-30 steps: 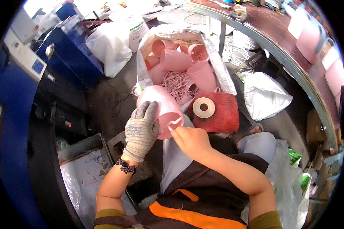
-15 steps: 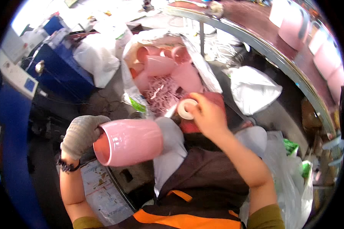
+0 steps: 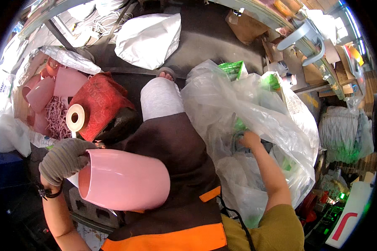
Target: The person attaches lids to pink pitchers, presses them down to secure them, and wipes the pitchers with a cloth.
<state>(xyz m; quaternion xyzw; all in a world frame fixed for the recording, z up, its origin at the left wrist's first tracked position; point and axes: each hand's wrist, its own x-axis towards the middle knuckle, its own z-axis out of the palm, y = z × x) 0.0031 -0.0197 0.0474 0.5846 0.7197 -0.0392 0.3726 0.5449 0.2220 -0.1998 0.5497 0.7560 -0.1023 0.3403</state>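
My left hand (image 3: 65,161), in a grey knitted glove, grips the rim of a glossy pink plastic jug body (image 3: 130,180), its fingers inside the open end. The jug lies sideways above my lap, mouth to the left. On my right, my bare right hand (image 3: 250,140) reaches into a large clear plastic bag (image 3: 255,106). Its fingers are curled by greyish pieces (image 3: 238,142) in the bag; what they hold is hidden. A roll of pale tape (image 3: 76,117) rests on a red cloth-covered block (image 3: 98,100) left of my knee.
A white sack (image 3: 69,57) at the left holds several pink jug bodies (image 3: 42,93) and pink shavings (image 3: 58,119). Another white sack (image 3: 148,42) lies ahead. Above right, a grey handle-shaped piece (image 3: 308,39) sits at the bench edge (image 3: 329,77).
My view has turned right. My right hand has left the tape roll and moved into the clear bag. My left hand still holds the pink jug body.
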